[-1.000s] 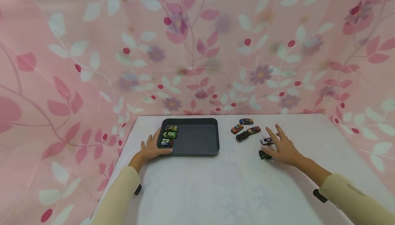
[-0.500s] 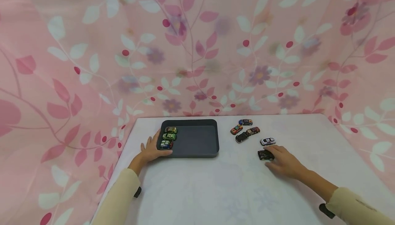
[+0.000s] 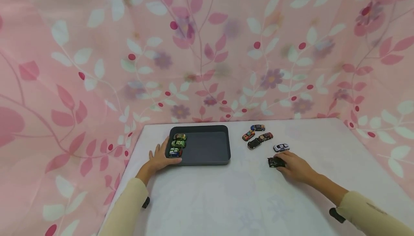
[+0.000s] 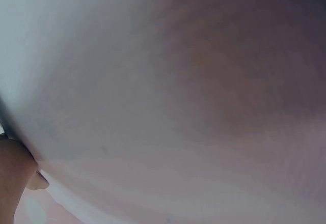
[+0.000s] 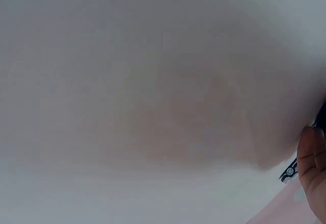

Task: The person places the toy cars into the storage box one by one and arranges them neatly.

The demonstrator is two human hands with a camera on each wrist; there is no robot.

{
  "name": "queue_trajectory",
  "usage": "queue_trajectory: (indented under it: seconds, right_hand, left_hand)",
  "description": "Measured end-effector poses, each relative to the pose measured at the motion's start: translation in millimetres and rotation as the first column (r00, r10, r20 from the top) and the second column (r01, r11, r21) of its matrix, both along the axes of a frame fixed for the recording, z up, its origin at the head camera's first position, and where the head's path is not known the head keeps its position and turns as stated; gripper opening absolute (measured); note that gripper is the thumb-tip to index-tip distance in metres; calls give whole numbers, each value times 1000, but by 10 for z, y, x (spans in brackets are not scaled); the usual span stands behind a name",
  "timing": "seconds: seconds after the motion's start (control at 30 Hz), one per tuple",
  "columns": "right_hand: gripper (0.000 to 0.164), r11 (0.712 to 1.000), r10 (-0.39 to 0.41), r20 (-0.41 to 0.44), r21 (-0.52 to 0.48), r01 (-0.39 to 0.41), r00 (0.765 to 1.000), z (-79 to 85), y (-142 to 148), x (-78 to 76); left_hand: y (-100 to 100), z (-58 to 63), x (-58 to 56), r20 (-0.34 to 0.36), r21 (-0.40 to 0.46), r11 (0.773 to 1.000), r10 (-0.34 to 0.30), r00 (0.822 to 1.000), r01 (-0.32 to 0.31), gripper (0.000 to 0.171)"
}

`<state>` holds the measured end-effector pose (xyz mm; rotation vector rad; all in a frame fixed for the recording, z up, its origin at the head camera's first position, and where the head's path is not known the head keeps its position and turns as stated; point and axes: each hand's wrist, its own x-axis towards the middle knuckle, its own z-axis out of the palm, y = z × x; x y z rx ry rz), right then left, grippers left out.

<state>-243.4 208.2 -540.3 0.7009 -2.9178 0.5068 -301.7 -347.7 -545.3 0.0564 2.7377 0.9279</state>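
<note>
My right hand [image 3: 295, 167] pinches a black toy car [image 3: 276, 162] between thumb and fingers, low over the white table. In the right wrist view, the fingers [image 5: 311, 158] show at the right edge, beside a wheeled part of a toy car [image 5: 289, 171]. Just behind that hand is a white toy car [image 3: 281, 147]. My left hand [image 3: 160, 158] rests at the near left corner of a dark grey tray [image 3: 207, 163], fingers spread along its side and thumb along its front. Inside the tray's left end, a yellow-green car [image 3: 180, 137], a green car [image 3: 178, 143] and a blue-and-white car [image 3: 175, 152] form a column.
Between tray and right hand lie a blue car [image 3: 257, 128], an orange-red car [image 3: 248, 135], a dark red car [image 3: 266, 137] and another black car [image 3: 254, 143]. A pink floral cloth [image 3: 207, 67] hangs behind the white table [image 3: 210, 200].
My right hand has come down from above the black and white cars, closed its fingers on the black car and shifted it slightly left. The left hand stays at the tray.
</note>
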Motion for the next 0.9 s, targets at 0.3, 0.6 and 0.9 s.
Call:
queue_trajectory:
  seconds: [0.3,0.6,0.9]
  right_hand:
    - [36,1000,-5,58,4,4,998,3,-155,-79]
    - [37,998,54,47,24,-55,997,99,-440,-133]
    - [39,993,107,-35,-41,-109,994,387,-1047,-347]
  left_hand:
    - [12,56,7,-12,0,1000,-3,1000,3,129]
    - [-11,14,-40,-1,-14,1000,-5,1000,5,129]
    - [-8,-8,-20,-16,-8,1000,10,1000,-11,128]
